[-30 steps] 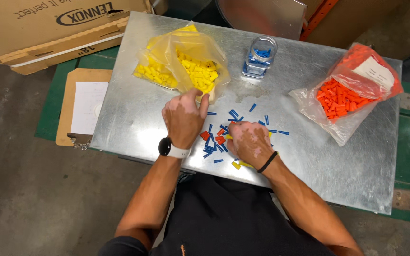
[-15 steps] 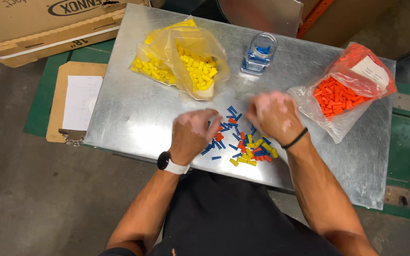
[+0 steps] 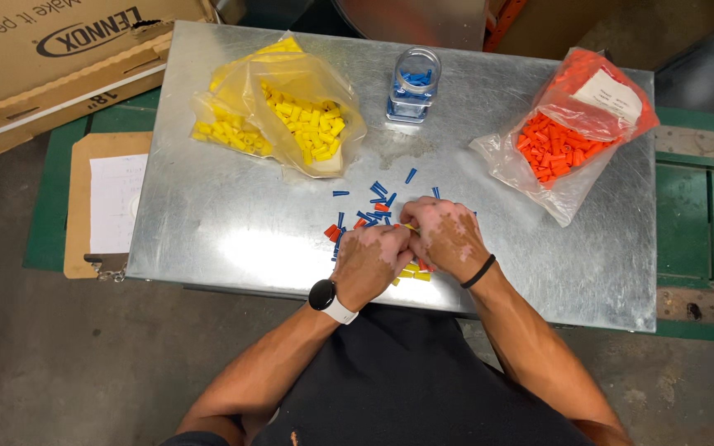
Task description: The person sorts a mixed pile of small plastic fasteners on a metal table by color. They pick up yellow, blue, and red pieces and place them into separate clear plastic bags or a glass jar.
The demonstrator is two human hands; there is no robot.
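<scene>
A loose pile of small blue, orange and yellow plastic connectors (image 3: 378, 206) lies near the front middle of a metal table (image 3: 208, 223). My left hand (image 3: 371, 264), with a watch on the wrist, rests on the pile's near side with its fingers curled onto pieces. My right hand (image 3: 449, 239), with a black band on the wrist, sits beside it. Its fingertips pinch into the pile and meet the left hand's. The pieces under both hands are hidden.
A clear bag of yellow connectors (image 3: 291, 116) lies at the back left, and a bag of orange ones (image 3: 572, 124) at the back right. A clear jar with blue ones (image 3: 413, 83) stands between them. A clipboard (image 3: 101, 202) and a cardboard box (image 3: 59, 49) lie to the left of the table.
My right hand came back from beside the orange bag to the pile. My left hand, which was by the yellow bag a second ago, now meets it there.
</scene>
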